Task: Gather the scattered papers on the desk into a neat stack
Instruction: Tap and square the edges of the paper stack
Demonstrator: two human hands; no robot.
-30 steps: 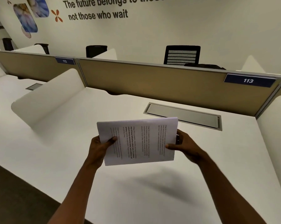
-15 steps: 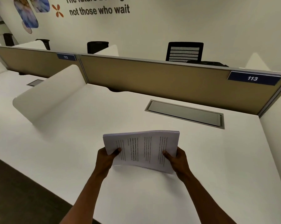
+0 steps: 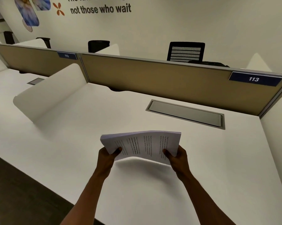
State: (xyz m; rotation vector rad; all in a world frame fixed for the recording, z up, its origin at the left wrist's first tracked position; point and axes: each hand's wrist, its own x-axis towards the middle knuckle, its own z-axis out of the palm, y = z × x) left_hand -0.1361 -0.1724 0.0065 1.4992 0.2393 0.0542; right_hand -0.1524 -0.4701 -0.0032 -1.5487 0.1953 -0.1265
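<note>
A stack of printed white papers [image 3: 143, 145] is held just above the white desk [image 3: 218, 159], near its middle. The sheets bow upward in the centre and cast a shadow underneath. My left hand [image 3: 107, 155] grips the stack's left near corner, thumb on top. At the right near corner, my right hand [image 3: 177, 157] holds it the same way. No loose sheets show elsewhere on the desk.
A grey cable hatch [image 3: 185, 113] is set into the desk behind the papers. A tan partition [image 3: 153, 75] with a "113" label [image 3: 254, 78] closes the back. White side dividers [image 3: 47, 95] stand left and right. Black chairs [image 3: 185, 51] sit beyond.
Both hands have lowered the stack from an upright tilt toward the desk, and it now lies flatter and bows in the middle.
</note>
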